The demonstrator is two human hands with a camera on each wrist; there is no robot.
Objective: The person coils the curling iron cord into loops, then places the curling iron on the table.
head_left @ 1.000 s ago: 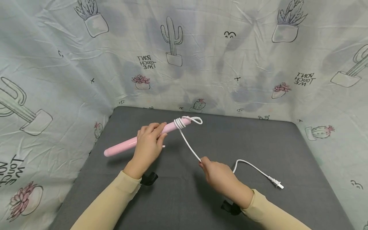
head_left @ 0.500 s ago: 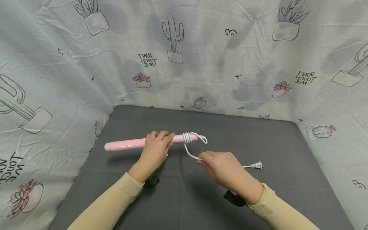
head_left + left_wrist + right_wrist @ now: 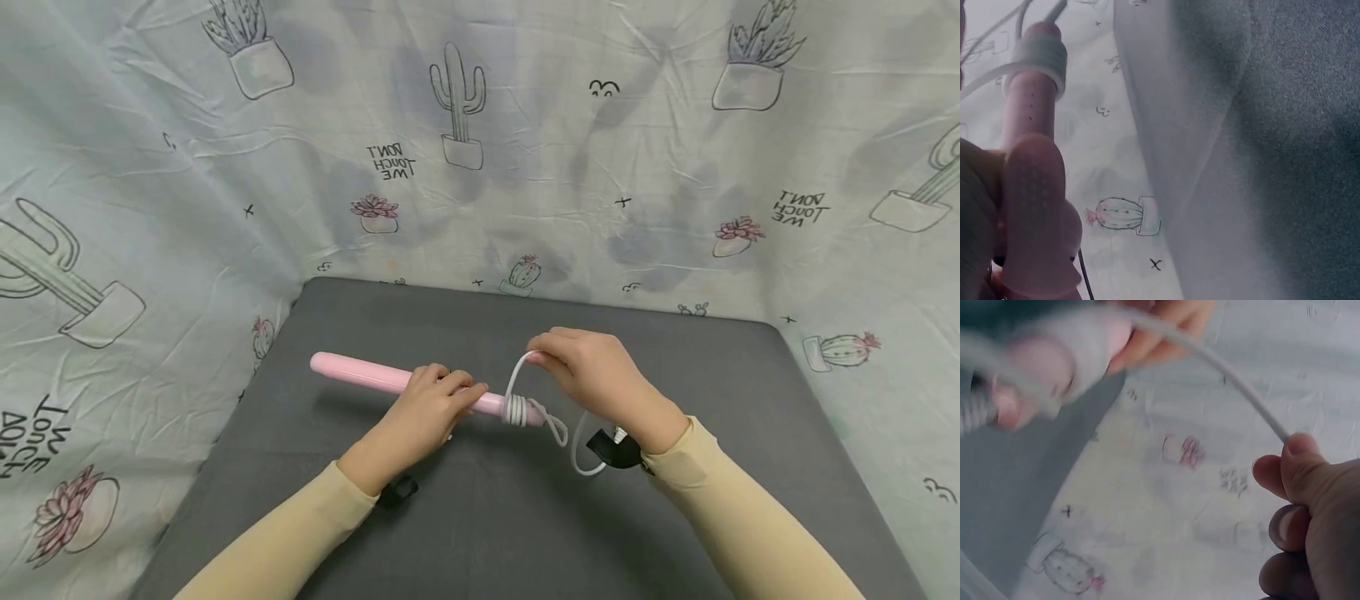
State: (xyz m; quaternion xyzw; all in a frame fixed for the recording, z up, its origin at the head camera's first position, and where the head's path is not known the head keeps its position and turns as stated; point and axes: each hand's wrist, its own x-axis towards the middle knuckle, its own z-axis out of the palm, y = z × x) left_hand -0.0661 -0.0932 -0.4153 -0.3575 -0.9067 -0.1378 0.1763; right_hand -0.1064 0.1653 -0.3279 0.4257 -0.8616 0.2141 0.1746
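Note:
A pink curling iron (image 3: 360,371) slants across the head view, its smooth barrel end at upper left. My left hand (image 3: 423,421) grips it around the middle. A lever with raised dots (image 3: 1034,181) shows beside that hand in the left wrist view. White power cord (image 3: 517,375) is wound in several turns (image 3: 516,410) around the handle end, where a small loop of it sticks out. My right hand (image 3: 600,375) pinches the cord between thumb and forefinger (image 3: 1270,476), to the right of the turns and above them. The cord arcs from the turns up to those fingers.
Beneath the hands lies a dark grey tabletop (image 3: 465,533). Free cord (image 3: 577,450) hangs in a curve below the right hand, near a black wrist strap (image 3: 615,450). Cactus-printed cloth (image 3: 540,125) surrounds the table at the back and sides.
The curling iron has swung from rising rightward to sloping down rightward. My right hand has risen, carrying the cord from below the handle to above it. The plug has moved in behind the right wrist.

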